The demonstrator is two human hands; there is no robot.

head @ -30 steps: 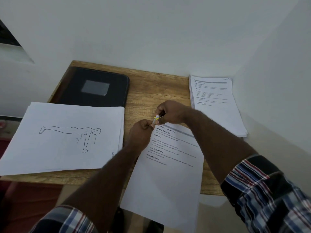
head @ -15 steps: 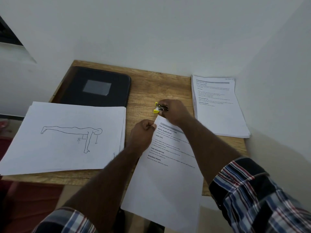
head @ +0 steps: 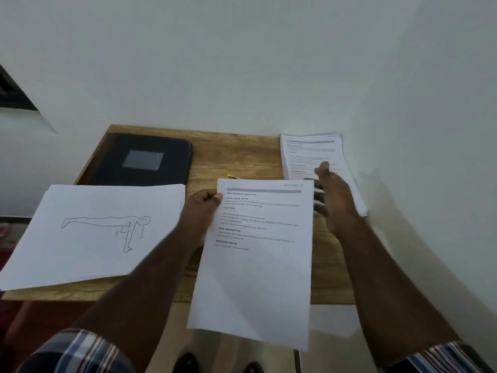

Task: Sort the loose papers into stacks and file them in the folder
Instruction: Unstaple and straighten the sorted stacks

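Observation:
My left hand [head: 203, 208] pinches the upper left edge of a printed text document [head: 258, 262], lifted over the table's front edge. To the document's right my right hand [head: 332, 196] hovers, blurred, with fingers spread and nothing in it. A small yellow stapler [head: 233, 176] lies on the wood, mostly hidden behind the document's top edge. At the back left lies a closed black folder [head: 145, 158]. On the left sits a stack of papers topped by a line drawing of a figure [head: 99, 232]. A stack of text pages [head: 312, 157] rests at the back right.
The small wooden table [head: 236, 154] stands in a corner between white walls at the back and right. The drawing stack overhangs the table's left and front edges. My shoes [head: 188, 363] and the floor show below the front edge.
My right hand put the yellow stapler down on the table and moved right, opening. My left hand lifted and squared the text document toward me.

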